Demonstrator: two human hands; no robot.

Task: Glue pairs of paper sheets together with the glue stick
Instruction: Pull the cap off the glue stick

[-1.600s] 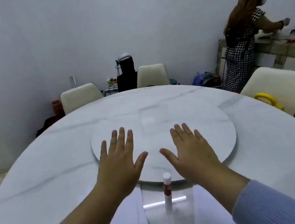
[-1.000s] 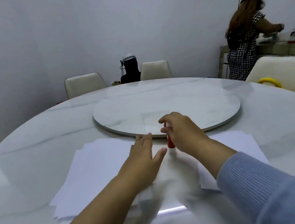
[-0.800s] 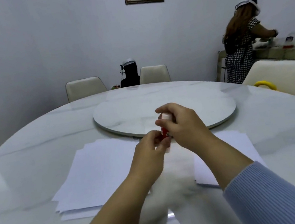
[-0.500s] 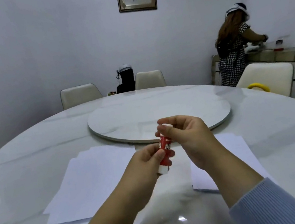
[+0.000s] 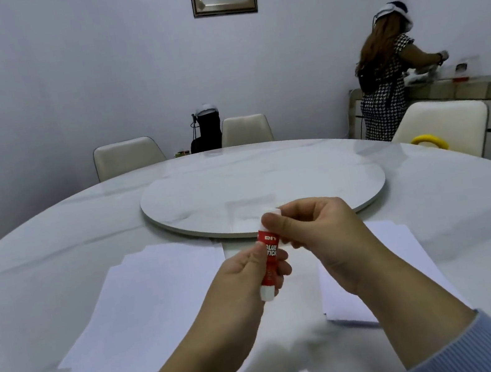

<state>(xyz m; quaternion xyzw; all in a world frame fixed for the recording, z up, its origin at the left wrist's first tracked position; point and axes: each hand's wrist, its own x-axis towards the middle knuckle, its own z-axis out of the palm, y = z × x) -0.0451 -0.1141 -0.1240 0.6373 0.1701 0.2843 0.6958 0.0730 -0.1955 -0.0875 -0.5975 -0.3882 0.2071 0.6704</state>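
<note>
Both hands up over the table [image 5: 52, 252], mid-frame, sharing one glue stick [image 5: 269, 258]. Stick is red w/ white ends, tilted, top end leaning away.

L hand [image 5: 242, 288]: fingers curled round lower body of stick, thumb on the red label. White base pokes out below the fingers.

R hand [image 5: 321, 234]: thumb + fingers pinch the white cap end at top.

Stick held clear of the tabletop, between the two paper piles.

Left paper stack [image 5: 147, 308]: loose, several white sheets, edges fanned, flat on table. Right paper stack [image 5: 400, 253]: smaller, partly hidden behind R forearm.

Round marble turntable [image 5: 262, 179] just beyond the hands. Cream chairs [image 5: 129, 155] at far edge. Another person [image 5: 384, 86] stands at a counter, back right.
</note>
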